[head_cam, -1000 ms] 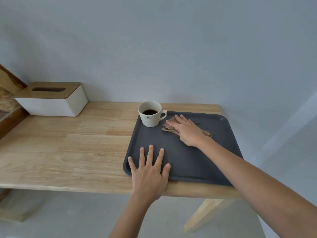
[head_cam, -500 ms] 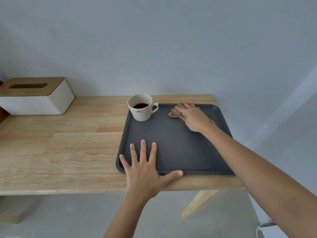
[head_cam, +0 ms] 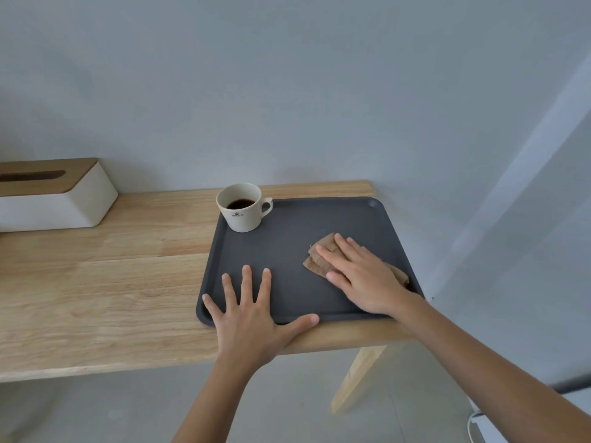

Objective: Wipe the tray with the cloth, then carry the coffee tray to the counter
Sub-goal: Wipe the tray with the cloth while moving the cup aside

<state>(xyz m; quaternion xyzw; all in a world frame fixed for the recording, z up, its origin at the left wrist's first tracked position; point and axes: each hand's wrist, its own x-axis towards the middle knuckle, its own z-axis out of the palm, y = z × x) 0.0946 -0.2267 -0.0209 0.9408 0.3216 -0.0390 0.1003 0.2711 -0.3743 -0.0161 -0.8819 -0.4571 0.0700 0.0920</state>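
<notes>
A dark grey tray (head_cam: 287, 244) lies at the right end of a wooden table (head_cam: 112, 282). In its far left corner stands a cream cup (head_cam: 243, 207) with black coffee in it. My right hand (head_cam: 361, 276) lies flat on a brown cloth (head_cam: 319, 260) in the tray's right half, pressing it down; part of the cloth is hidden under the palm. Spread flat with fingers apart, my left hand (head_cam: 252, 318) rests on the tray's near left corner and rim, holding nothing.
A white tissue box (head_cam: 54, 199) with a wooden lid stands at the far left of the table. A grey wall rises right behind the table. The table's near edge and one wooden leg (head_cam: 358, 375) show below the tray.
My right hand has slid the cloth from the tray's far edge, beside the cup, towards me and to the right. My left hand has stayed on the near left corner.
</notes>
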